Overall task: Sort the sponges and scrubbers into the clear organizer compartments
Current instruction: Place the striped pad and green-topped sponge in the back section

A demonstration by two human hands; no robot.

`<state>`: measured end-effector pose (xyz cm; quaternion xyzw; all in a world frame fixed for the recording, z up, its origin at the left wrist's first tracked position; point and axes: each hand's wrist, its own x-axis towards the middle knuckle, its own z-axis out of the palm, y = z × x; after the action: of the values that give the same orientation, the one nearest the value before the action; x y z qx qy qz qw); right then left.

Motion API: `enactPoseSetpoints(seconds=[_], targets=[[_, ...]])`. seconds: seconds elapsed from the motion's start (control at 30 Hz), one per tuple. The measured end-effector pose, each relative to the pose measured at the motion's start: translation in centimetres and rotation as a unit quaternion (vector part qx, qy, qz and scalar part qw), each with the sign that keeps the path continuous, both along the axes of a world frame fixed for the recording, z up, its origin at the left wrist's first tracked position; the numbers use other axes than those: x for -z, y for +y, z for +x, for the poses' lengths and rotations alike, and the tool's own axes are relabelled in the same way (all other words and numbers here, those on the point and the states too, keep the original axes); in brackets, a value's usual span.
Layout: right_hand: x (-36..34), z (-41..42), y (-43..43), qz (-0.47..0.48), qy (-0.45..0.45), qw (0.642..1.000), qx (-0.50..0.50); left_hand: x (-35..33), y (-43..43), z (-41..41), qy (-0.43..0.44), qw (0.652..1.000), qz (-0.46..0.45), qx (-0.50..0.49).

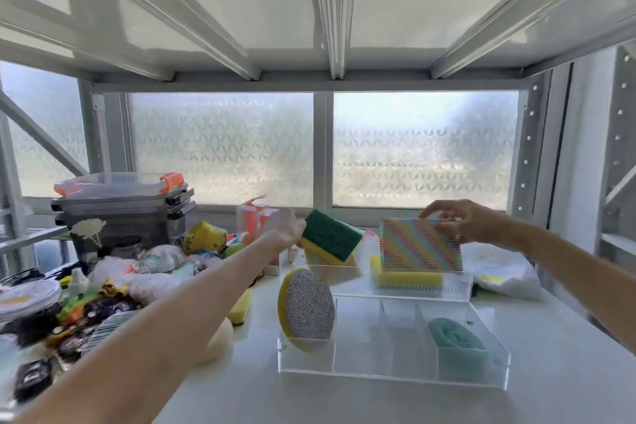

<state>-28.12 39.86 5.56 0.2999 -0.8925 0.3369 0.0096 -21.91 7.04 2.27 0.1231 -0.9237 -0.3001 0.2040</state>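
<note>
Clear acrylic is what you are filling: the near organizer [395,341] sits on the white worktop [550,372] at about 5 o'clock in your view, and a second clear organizer [457,282] lies just behind it, toward 3 o'clock. Your left hand [287,229] reaches out near the centre and its fingers are closed on the left edge of the green-and-yellow sponge [330,237], which tilts with its green face up over the far organizer's left end. Your right hand [457,220], at about 2 o'clock, pinches the top edge of the striped scrubber pad [420,244] between thumb and fingers; the pad hangs upright below them, its lower edge at the far organizer's rim, in front of a yellow sponge [406,277] lying inside. In the near organizer, a round silver scrubber [308,308] stands on edge in the leftmost compartment and a teal sponge [456,341] lies in the rightmost. Loose clutter [103,286] covers the worktop at 9 o'clock.
</note>
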Motion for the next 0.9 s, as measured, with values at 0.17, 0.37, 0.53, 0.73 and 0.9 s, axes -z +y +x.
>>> enactPoseSetpoints(seconds=[0.17, 0.37, 0.53, 0.73, 0.9], targets=[[2.9, -0.9, -2.0, 0.19, 0.084, 0.977, 0.049, -0.4, -0.4, 1.7, -0.005, 0.971, -0.239, -0.026], [0.2, 3.7, -8.1, 0.078, 0.243, 0.967, 0.006, -3.0, -7.7, 7.7, -0.125, 0.963, -0.233, 0.06], [-0.6, 10.4, -21.0, 0.08, 0.225, 0.952, -0.191, 1.7, -10.8, 14.3, -0.31, 0.917, -0.23, 0.1], [6.4, 11.4, -32.2, 0.394, 0.13, 0.891, -0.183, 6.0, -10.2, 17.0, -0.244, 0.924, -0.284, 0.082], [7.8, 10.1, -34.4, 0.421, 0.137, 0.881, -0.167, 6.5, -10.4, 17.9, -0.211, 0.924, -0.303, 0.103]])
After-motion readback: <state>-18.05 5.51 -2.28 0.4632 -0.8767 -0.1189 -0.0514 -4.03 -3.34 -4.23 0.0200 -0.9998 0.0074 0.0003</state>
